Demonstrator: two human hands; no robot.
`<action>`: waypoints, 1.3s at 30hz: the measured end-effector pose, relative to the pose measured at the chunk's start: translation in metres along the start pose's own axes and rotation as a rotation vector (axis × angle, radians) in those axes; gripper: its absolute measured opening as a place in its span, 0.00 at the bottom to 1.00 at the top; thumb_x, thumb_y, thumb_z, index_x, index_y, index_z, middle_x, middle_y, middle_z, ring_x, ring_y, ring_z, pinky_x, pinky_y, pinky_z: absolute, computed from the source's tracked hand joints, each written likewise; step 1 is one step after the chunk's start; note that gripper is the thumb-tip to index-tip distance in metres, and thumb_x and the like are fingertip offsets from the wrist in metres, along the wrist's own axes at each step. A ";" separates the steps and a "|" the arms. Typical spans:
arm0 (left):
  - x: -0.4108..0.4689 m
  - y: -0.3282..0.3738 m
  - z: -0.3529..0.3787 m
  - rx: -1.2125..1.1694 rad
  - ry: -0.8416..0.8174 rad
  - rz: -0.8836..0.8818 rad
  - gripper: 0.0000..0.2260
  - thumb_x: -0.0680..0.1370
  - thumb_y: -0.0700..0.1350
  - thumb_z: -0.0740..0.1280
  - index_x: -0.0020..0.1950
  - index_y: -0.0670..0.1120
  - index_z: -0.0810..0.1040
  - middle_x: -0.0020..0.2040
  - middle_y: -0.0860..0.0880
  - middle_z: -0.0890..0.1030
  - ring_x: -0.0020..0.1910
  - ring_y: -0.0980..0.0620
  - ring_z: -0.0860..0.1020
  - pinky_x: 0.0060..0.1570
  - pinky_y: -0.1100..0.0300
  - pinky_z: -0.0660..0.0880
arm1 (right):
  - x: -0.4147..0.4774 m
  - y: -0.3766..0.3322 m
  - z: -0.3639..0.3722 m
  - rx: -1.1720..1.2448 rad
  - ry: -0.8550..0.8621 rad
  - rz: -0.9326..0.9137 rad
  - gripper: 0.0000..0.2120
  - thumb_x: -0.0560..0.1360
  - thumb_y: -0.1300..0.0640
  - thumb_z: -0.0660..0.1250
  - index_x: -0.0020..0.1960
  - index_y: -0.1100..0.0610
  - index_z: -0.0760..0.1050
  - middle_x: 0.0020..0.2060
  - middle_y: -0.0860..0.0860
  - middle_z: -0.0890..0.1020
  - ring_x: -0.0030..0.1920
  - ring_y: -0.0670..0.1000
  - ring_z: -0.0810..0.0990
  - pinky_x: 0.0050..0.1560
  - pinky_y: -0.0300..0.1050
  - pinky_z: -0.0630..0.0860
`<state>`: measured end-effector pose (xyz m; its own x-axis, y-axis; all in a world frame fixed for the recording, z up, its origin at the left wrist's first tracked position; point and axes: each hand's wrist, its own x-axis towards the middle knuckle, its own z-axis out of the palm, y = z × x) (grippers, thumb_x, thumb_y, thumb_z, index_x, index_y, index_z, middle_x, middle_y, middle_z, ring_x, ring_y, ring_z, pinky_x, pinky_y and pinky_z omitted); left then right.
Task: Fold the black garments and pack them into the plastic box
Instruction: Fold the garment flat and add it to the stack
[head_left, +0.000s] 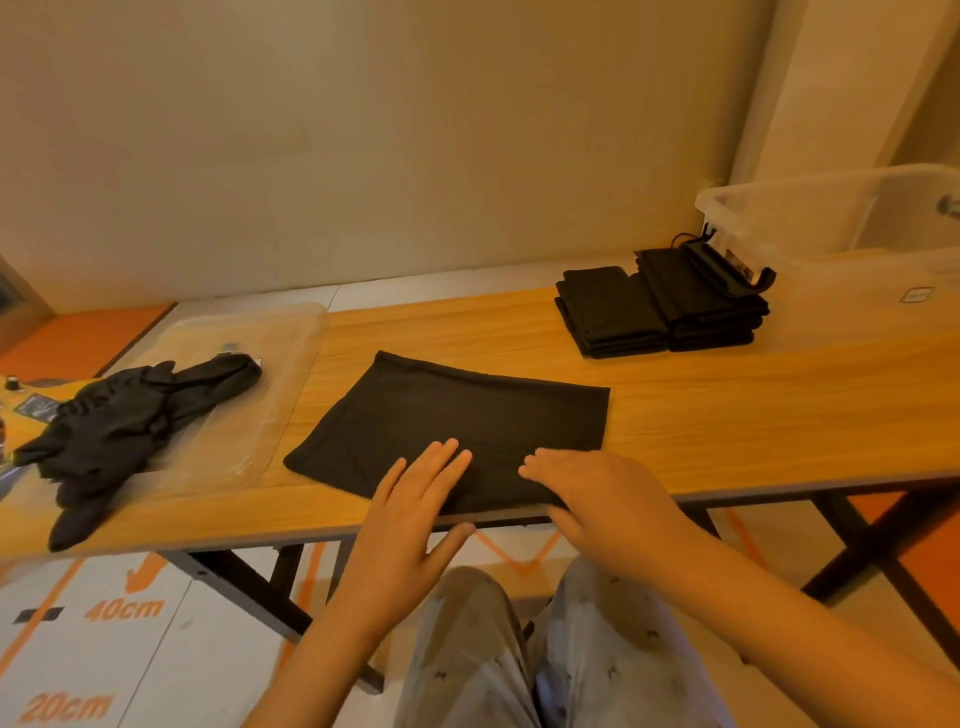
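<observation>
Black garment (457, 410) lies spread flat on the wooden table (727, 410), with its near edge under both hands. On that edge the left hand (410, 514) rests palm down. Its fingers (452, 452) are straight and slightly apart, and the thumb is splayed out past the table's front edge; it grips nothing. Just right of those fingertips, the right hand (597, 499) also lies palm down on the cloth. Its fingers are close together, only slightly bent, and point left, pressing rather than pinching; its thumb is hidden. Most of the cloth stretches away beyond the fingertips and off to their left. Well beyond the right fingers, far to the right, two stacks of folded black garments (660, 312) sit side by side, just beside the clear plastic box (841, 244). Far left of the left fingers, a heap of unfolded black garments (119, 421) lies partly on a clear plastic lid (249, 395).
</observation>
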<state>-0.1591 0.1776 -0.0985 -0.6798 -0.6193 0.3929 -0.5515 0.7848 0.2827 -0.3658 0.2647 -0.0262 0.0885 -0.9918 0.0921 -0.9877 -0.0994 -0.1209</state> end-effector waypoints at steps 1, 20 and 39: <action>-0.004 0.007 0.000 -0.073 0.064 -0.068 0.30 0.78 0.60 0.59 0.78 0.54 0.54 0.78 0.57 0.55 0.77 0.59 0.51 0.75 0.52 0.51 | 0.007 -0.002 -0.010 0.053 -0.039 0.030 0.20 0.80 0.49 0.59 0.72 0.45 0.66 0.67 0.46 0.74 0.65 0.49 0.73 0.64 0.48 0.72; 0.016 0.094 -0.011 -0.837 0.693 -0.694 0.43 0.74 0.46 0.73 0.76 0.62 0.45 0.76 0.59 0.55 0.74 0.61 0.57 0.70 0.61 0.65 | 0.082 -0.070 -0.057 1.811 -0.303 0.478 0.12 0.80 0.61 0.60 0.63 0.61 0.70 0.57 0.60 0.79 0.54 0.56 0.80 0.49 0.50 0.80; 0.169 -0.058 -0.154 -0.147 0.346 -0.317 0.11 0.76 0.33 0.64 0.51 0.46 0.82 0.46 0.49 0.83 0.46 0.51 0.79 0.44 0.58 0.75 | 0.184 0.024 -0.129 2.049 0.115 0.613 0.08 0.82 0.62 0.56 0.56 0.65 0.70 0.45 0.62 0.79 0.57 0.61 0.79 0.41 0.53 0.81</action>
<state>-0.1677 0.0311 0.0860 -0.2750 -0.8032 0.5285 -0.6139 0.5697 0.5464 -0.3896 0.0900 0.1149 -0.1900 -0.9244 -0.3307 0.6220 0.1473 -0.7690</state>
